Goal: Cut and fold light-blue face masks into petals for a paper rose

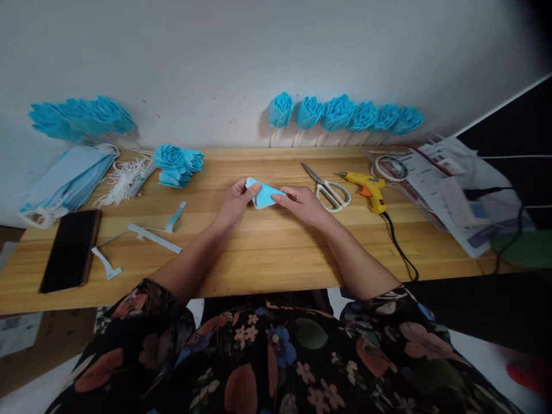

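Note:
Between both hands, a little above the wooden table, is a folded piece of light blue fabric (264,196), roughly triangular, like the face mask material on the table. My left hand (238,200) pinches its left end, thumb on top. At the other end, my right hand (299,202) grips the right corner between thumb and fingers. Just right of that hand lie scissors (331,192) with white handles, blades pointing up and left. Farther right rests a yellow glue gun (366,188) with an orange trigger and a black cord.
Blue fabric flowers (338,112) on sticks lean on the wall, with others (81,117) at left. A flower bunch (176,165), stacked masks (69,178), white ear loops (125,179), a phone (71,250) and cut strips (154,237) lie left. Tape (391,168) and papers (470,195) lie right.

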### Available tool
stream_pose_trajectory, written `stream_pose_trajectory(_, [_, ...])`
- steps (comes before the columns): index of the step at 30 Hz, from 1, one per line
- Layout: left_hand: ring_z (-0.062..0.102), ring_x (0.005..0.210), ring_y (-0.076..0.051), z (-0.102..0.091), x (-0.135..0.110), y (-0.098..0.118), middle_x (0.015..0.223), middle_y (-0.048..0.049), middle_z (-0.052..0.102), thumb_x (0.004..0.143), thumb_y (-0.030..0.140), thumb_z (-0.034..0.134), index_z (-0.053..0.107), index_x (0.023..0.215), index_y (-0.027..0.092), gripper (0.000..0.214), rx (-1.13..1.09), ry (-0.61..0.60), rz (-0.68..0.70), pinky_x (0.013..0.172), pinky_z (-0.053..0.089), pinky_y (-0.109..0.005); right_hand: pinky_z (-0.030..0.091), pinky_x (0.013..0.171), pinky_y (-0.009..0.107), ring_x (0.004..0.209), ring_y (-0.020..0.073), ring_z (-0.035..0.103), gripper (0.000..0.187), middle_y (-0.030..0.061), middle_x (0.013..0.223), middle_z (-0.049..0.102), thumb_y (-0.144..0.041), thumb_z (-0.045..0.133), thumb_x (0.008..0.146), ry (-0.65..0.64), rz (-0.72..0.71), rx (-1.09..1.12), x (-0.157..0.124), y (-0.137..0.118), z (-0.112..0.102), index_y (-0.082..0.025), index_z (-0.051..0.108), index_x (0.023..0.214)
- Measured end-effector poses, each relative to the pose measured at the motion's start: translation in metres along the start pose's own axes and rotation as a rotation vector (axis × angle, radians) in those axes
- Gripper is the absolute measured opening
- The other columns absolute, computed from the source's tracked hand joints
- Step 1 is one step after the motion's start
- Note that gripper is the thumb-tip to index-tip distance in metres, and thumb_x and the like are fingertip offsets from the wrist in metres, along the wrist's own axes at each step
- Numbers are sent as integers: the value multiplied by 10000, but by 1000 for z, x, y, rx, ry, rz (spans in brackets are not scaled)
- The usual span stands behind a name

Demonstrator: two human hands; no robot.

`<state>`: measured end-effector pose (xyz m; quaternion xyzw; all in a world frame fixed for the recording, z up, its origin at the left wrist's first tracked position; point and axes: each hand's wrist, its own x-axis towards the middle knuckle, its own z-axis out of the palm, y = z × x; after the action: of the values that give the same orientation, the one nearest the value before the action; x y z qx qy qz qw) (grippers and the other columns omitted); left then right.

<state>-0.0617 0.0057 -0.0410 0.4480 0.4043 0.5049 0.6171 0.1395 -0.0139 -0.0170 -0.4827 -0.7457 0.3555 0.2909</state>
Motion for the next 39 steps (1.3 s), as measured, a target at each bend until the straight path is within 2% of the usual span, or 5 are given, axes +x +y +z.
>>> stream_pose_trajectory(3, [528, 610, -89, 1, -1, 2, 675, 40, 579, 741, 457, 828, 569, 761, 177, 383, -5, 15, -11, 605, 444, -222, 506, 792, 322, 903, 199, 680, 450, 51, 1032, 761, -591, 626, 914, 35, -41, 106, 1, 2, 2, -218, 736, 1139])
stream_pose_trajectory(6, [529, 604, -86, 1, -1, 2, 681, 38, 583, 753, 454, 824, 569, 768, 176, 378, -10, 9, -11, 591, 434, -216, 536, 942, 390, 1083, 237, 694, 485, 83, 1219, 752, -557, 657, 901, 100, -42, 157, 1, 1, 2, -239, 702, 1265])
stream_pose_trajectory(25, [589, 703, -127, 5, -5, 0, 803, -14, 691, 701, 515, 850, 679, 863, 162, 425, 49, -108, -30, 677, 480, -266, 537, 799, 368, 798, 192, 653, 370, 18, 872, 725, -398, 668, 902, 218, -66, 123, 2, 1, 8, -236, 711, 1232])
stream_pose_trajectory(33, [653, 769, -151, 2, -1, -1, 857, -43, 725, 738, 437, 840, 685, 914, 151, 370, -60, -49, -127, 749, 518, -292, 477, 1110, 490, 1276, 282, 621, 487, 60, 1370, 688, -394, 732, 864, 96, -166, 14, -2, -8, 0, -317, 661, 1339])
stream_pose_trajectory(39, [643, 713, -160, 2, 1, -1, 765, -46, 689, 831, 571, 742, 658, 870, 168, 414, -97, -86, -135, 618, 490, -267, 493, 1084, 494, 1246, 306, 638, 519, 92, 1362, 690, -405, 703, 884, 111, -105, 15, 0, 0, 2, -256, 629, 1375])
